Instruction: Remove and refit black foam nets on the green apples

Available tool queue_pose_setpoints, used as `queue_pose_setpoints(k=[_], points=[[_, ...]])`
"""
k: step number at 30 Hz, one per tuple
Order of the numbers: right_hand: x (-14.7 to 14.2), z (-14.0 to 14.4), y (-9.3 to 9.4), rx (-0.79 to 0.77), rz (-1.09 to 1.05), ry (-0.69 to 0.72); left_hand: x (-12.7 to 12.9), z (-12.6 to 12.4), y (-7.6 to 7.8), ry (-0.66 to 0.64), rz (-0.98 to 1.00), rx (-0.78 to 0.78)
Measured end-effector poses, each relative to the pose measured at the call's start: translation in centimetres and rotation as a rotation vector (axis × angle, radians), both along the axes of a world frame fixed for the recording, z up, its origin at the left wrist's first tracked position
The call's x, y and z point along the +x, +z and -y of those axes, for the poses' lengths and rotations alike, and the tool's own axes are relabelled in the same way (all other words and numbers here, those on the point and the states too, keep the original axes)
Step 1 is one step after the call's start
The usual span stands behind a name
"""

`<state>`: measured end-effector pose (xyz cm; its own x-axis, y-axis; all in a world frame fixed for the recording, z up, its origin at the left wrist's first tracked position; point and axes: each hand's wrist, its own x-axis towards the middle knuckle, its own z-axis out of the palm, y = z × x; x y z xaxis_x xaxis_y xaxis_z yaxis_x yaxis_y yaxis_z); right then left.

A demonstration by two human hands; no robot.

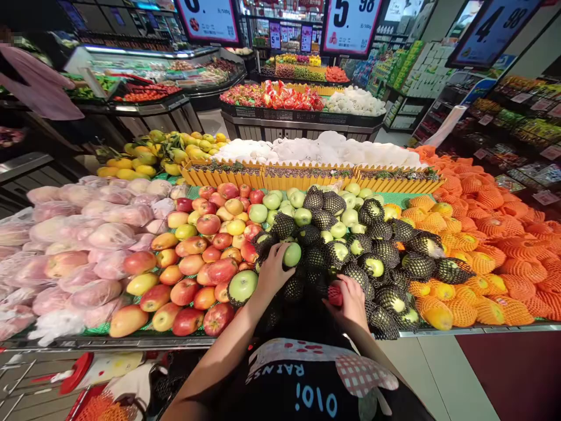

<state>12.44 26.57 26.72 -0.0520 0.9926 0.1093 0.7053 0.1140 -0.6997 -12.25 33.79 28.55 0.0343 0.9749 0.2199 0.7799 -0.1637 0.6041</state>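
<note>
Left hand point(274, 270) was wrapped around a green apple point(291, 255), with red apples point(191, 263) to its left. Right hand point(352, 299) was closed on a red item point(335, 294), detail unclear; black-netted apples point(340, 252) sat just beyond it and between both hands.

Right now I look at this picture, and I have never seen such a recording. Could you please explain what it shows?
There is no machine here: one camera, worn on a person's head, looks forward and down. The person's bare left hand holds a green apple; the bare right hand holds a red object, partly hidden. Around the hands is fruit in black nets. Loose red and yellow fruit lies to the left, wrapped fruit farther left, and fruit in orange nets to the right.
</note>
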Motion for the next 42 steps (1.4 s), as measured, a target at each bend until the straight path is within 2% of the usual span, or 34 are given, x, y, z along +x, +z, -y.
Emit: queue_pose_setpoints(k=[2,5,7,10,12,15,17,20,23,25,30,32,36,40,42], points=[[-0.8,-0.7,-0.7,0.057,0.189,0.060,-0.1,1.5,-0.2,0.031,0.166,0.070],[-2.0,-1.1,-0.6,0.101,0.240,0.113,-0.2,3.3,-0.4,0.158,0.476,0.057],[-2.6,-1.0,0.0,0.154,0.170,0.114,-0.2,4.4,-0.4,0.191,0.683,-0.024],[-3.0,-0.7,1.3,0.189,-0.100,0.174,-0.4,6.1,-0.7,0.129,0.871,-0.199],[-2.9,-0.5,1.9,0.117,-0.375,0.233,-0.4,7.2,-1.3,0.013,0.889,-0.309],[-2.8,-0.6,2.0,-0.159,-0.698,0.300,-0.2,8.6,-3.0,-0.235,0.898,-0.474],[-2.9,-0.8,1.8,-0.329,-0.750,0.325,0.1,9.2,-4.1,-0.332,0.952,-0.588],[-2.9,-1.1,1.8,-0.395,-0.728,0.310,0.3,9.4,-4.9,-0.296,0.991,-0.615],[-2.9,-1.2,2.3,-0.379,-0.720,0.341,0.3,8.9,-4.4,-0.183,0.983,-0.553],[-2.9,-1.2,2.8,-0.400,-0.757,0.334,0.2,8.5,-3.8,-0.176,0.991,-0.544],[-3.6,-1.4,3.2,-0.595,-0.983,0.147,0.6,7.8,-2.6,-0.388,1.015,-0.608],[-4.2,-1.5,2.9,-0.617,-1.007,0.115,0.4,7.7,-2.3,-0.438,1.005,-0.655],[-5.6,-1.3,2.3,-0.555,-0.937,0.110,-0.4,8.3,-2.4,-0.329,1.054,-0.688],[-6.1,-1.0,2.1,-0.465,-0.825,0.143,-0.1,8.9,-3.9,-0.136,1.232,-0.796],[-6.1,-1.1,2.2,-0.422,-0.831,0.154,0.4,8.8,-4.7,-0.067,1.202,-0.802]])
